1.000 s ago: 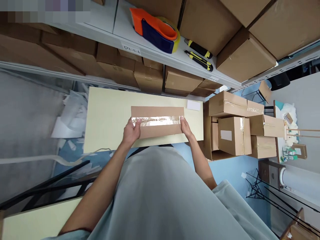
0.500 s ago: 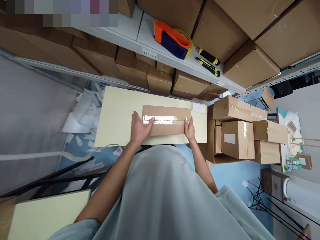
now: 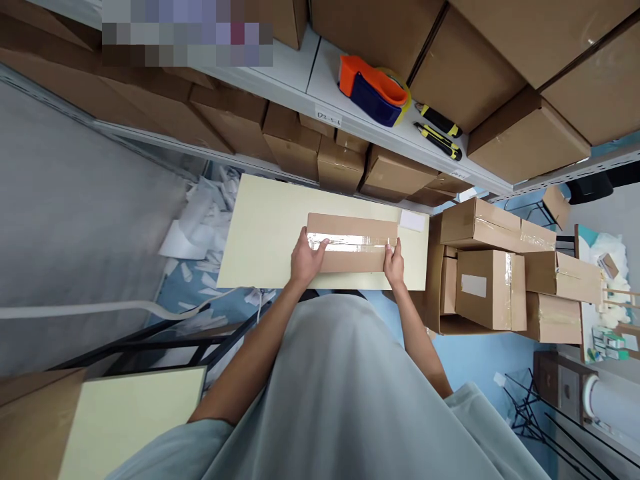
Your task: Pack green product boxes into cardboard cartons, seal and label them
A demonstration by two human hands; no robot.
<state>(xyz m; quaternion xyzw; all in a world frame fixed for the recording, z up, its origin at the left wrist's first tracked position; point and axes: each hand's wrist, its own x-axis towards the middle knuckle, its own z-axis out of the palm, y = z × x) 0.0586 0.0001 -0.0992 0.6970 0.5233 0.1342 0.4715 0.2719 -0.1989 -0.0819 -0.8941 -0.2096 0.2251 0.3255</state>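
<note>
A long brown cardboard box [image 3: 350, 263] with shiny clear tape along its top is held between my two hands over the pale yellow table [image 3: 265, 233]. My left hand [image 3: 306, 259] grips its left end, thumb on top near the tape. At the opposite end my right hand [image 3: 394, 262] holds the box, thumb over the top edge and fingers along the side. Whether the box rests on the table or is slightly raised, I cannot tell. Just beyond its far right corner lies a white paper label [image 3: 412, 220].
Above the table, a shelf [image 3: 290, 87] carries an orange and blue tape dispenser [image 3: 374, 92], two yellow-black utility knives [image 3: 439, 137] and cardboard boxes. Stacked cartons [image 3: 490, 287] stand at the right. White scraps [image 3: 200, 213] lie on the floor at left, near a white hose [image 3: 100, 311].
My left hand has closed in against the box's left end, its fingers now wrapped round it. My right hand keeps its hold. The whole view has shifted, so the scene sits farther right.
</note>
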